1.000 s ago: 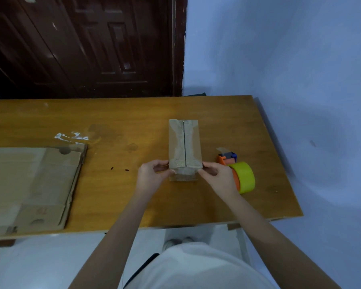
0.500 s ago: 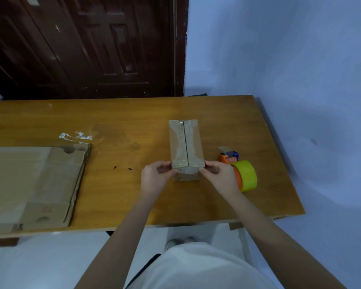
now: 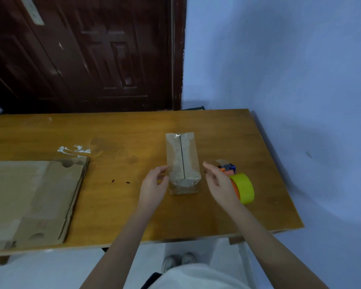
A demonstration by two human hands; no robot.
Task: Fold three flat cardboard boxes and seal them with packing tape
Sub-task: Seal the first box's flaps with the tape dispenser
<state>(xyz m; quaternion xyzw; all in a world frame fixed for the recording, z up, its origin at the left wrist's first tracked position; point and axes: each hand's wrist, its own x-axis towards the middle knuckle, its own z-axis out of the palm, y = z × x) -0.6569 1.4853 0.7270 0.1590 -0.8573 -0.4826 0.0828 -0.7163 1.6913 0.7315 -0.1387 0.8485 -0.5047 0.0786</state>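
Note:
A small folded cardboard box [image 3: 182,161] stands on the wooden table [image 3: 121,130], its top flaps meeting along a dark centre seam under clear tape. My left hand [image 3: 154,184] hovers just off the box's left side, fingers loosely curved and holding nothing. On the other side my right hand [image 3: 218,180] is lifted clear of the box, fingers extended and relaxed. A tape dispenser with a yellow-green roll [image 3: 243,187] and an orange and blue frame lies right behind my right hand. Flat cardboard boxes [image 3: 31,197] lie stacked at the table's left.
Scraps of clear tape [image 3: 73,150] stick to the table beyond the flat stack. A dark wooden door [image 3: 81,53] stands behind the table and a blue wall [image 3: 290,80] runs along its right edge. My shoes [image 3: 178,261] show below the near edge.
Both hands have let go of the box's near corners and drawn a little apart to either side. The box stays where it stood.

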